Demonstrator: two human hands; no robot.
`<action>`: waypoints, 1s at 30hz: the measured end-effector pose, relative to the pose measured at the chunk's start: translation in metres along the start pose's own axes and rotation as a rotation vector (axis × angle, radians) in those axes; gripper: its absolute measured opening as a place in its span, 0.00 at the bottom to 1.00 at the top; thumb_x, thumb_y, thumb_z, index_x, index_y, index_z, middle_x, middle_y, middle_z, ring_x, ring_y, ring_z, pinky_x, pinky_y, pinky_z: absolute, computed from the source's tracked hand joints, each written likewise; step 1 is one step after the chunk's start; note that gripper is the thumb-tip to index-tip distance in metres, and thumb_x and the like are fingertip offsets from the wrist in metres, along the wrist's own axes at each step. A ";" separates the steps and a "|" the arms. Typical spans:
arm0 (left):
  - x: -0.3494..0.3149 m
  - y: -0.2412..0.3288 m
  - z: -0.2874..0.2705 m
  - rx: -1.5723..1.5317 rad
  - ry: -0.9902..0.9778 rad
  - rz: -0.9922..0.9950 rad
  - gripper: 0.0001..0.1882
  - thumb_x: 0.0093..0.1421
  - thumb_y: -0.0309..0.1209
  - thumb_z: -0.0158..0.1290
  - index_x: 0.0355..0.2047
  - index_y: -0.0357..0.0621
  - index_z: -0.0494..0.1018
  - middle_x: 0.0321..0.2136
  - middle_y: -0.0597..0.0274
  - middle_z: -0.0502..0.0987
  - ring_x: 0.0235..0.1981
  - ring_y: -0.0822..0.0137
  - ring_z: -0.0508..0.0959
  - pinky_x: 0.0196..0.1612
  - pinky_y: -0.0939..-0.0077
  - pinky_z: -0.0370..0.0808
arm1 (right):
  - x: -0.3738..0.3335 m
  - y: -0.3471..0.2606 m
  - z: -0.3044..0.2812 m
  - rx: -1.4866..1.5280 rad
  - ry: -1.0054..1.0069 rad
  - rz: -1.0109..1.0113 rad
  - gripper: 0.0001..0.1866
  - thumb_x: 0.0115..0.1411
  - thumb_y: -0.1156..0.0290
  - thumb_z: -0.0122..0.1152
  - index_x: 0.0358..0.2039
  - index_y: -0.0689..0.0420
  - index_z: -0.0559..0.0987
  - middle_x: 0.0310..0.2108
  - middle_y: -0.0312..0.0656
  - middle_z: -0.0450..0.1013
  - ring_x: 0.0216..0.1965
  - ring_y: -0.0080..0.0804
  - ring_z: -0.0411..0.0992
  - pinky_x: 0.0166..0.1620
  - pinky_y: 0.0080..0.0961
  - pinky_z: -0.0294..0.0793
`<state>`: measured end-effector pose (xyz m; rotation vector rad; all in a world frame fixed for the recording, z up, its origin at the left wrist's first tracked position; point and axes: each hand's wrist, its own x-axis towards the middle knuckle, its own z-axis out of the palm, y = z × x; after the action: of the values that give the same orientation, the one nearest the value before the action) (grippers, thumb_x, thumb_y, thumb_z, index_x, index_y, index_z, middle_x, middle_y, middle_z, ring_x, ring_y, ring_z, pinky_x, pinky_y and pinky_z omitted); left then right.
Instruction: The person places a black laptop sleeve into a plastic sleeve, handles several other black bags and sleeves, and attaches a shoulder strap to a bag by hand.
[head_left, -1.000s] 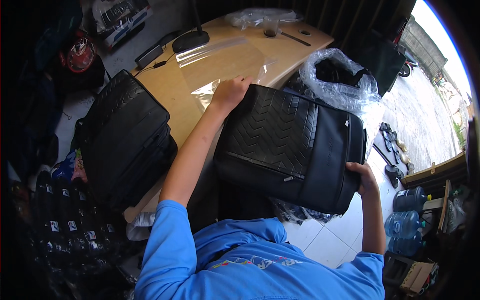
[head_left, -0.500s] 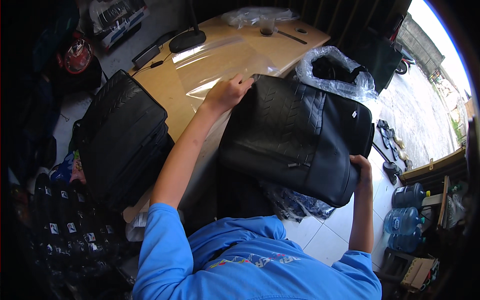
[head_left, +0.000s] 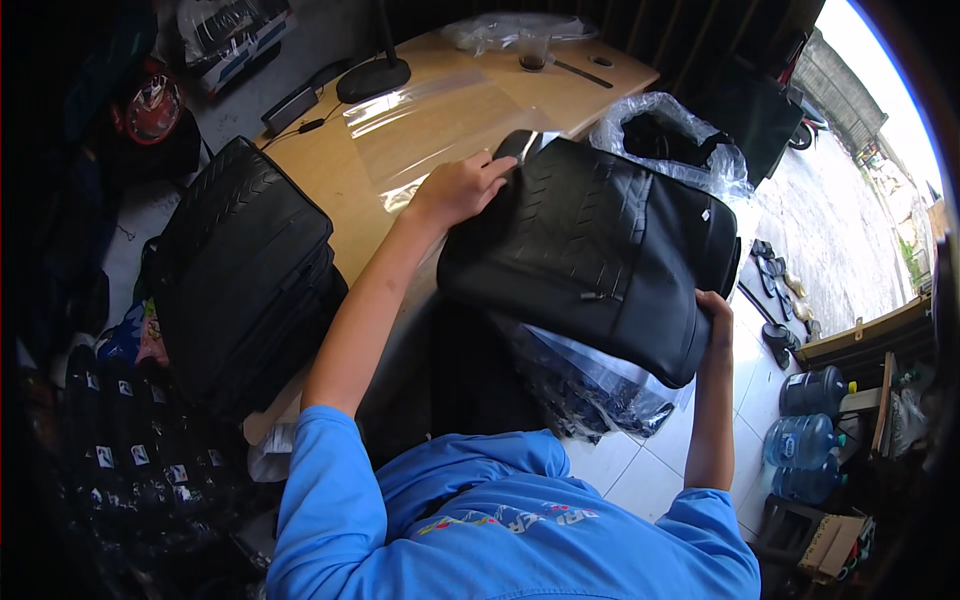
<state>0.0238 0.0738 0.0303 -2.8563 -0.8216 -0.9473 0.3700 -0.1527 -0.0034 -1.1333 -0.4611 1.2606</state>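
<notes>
Closest to the person, below the blue shirt, the right hand point(head_left: 716, 318) has its grip wrapped over the lower right corner of a black bag point(head_left: 590, 255), fingers curled round the edge. That bag hangs half off the bench point(head_left: 330, 185), its near end out over crinkled clear plastic point(head_left: 590, 385) and the tiled floor point(head_left: 640, 470). Farther up, the left hand point(head_left: 458, 190) lies on the bag's top left corner; fingers bent over it, pressing more than pinching, as far as I can see.

From where I stand, the job looks like getting this bag squared up on the bench beside the flat clear sleeve point(head_left: 440, 125) lying just past the left hand. To do it well, I'd keep both corners held so the bag stays flat and doesn't fold at the middle, and bring the overhanging end fully onto the wood before letting go. The sleeve is slippery and light, so the left hand shouldn't drag it.

At the left, a stack of similar black bags point(head_left: 240, 270) sits on the bench edge. Beyond, another bag in plastic wrap point(head_left: 665, 135) rests at the far corner.
</notes>
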 end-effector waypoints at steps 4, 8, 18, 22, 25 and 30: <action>-0.021 0.006 -0.009 0.031 0.030 -0.140 0.21 0.51 0.28 0.55 0.47 0.49 0.70 0.33 0.58 0.73 0.33 0.55 0.76 0.36 0.65 0.75 | 0.002 0.001 -0.005 0.089 -0.106 0.031 0.17 0.50 0.70 0.48 0.35 0.71 0.75 0.30 0.51 0.76 0.27 0.37 0.77 0.36 0.26 0.79; -0.044 0.000 -0.016 0.164 0.153 -0.120 0.17 0.51 0.29 0.55 0.43 0.46 0.72 0.33 0.58 0.74 0.35 0.57 0.76 0.39 0.64 0.74 | -0.002 0.006 0.002 0.085 -0.076 0.042 0.20 0.51 0.68 0.47 0.38 0.71 0.74 0.32 0.53 0.76 0.29 0.39 0.77 0.36 0.27 0.80; -0.080 0.017 -0.026 0.308 0.007 -0.239 0.03 0.51 0.29 0.53 0.25 0.43 0.73 0.25 0.59 0.74 0.32 0.58 0.76 0.36 0.65 0.71 | 0.004 0.026 -0.006 0.147 -0.037 0.029 0.19 0.53 0.68 0.48 0.40 0.70 0.74 0.34 0.53 0.75 0.30 0.40 0.77 0.36 0.29 0.81; -0.088 0.022 -0.027 0.278 0.145 -0.285 0.03 0.50 0.23 0.52 0.26 0.42 0.73 0.24 0.57 0.74 0.28 0.57 0.76 0.32 0.66 0.73 | -0.001 0.032 0.000 0.149 -0.039 0.010 0.19 0.54 0.68 0.47 0.40 0.70 0.74 0.35 0.53 0.75 0.30 0.40 0.77 0.36 0.29 0.81; -0.088 0.026 -0.026 0.135 0.297 -0.323 0.07 0.49 0.19 0.52 0.30 0.39 0.74 0.25 0.54 0.74 0.29 0.55 0.76 0.31 0.66 0.73 | -0.004 0.036 0.009 0.220 -0.068 0.044 0.18 0.54 0.69 0.48 0.40 0.70 0.74 0.34 0.53 0.75 0.30 0.39 0.77 0.36 0.29 0.81; -0.089 0.032 -0.022 -0.041 0.455 -0.309 0.13 0.52 0.17 0.52 0.39 0.38 0.74 0.29 0.51 0.75 0.31 0.53 0.77 0.33 0.66 0.74 | 0.000 0.049 0.007 0.247 0.013 0.007 0.18 0.54 0.68 0.48 0.40 0.69 0.74 0.35 0.51 0.75 0.32 0.39 0.77 0.38 0.29 0.80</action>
<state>-0.0329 -0.0001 0.0027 -2.4203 -1.2039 -1.5810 0.3393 -0.1546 -0.0424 -0.9339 -0.2830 1.2770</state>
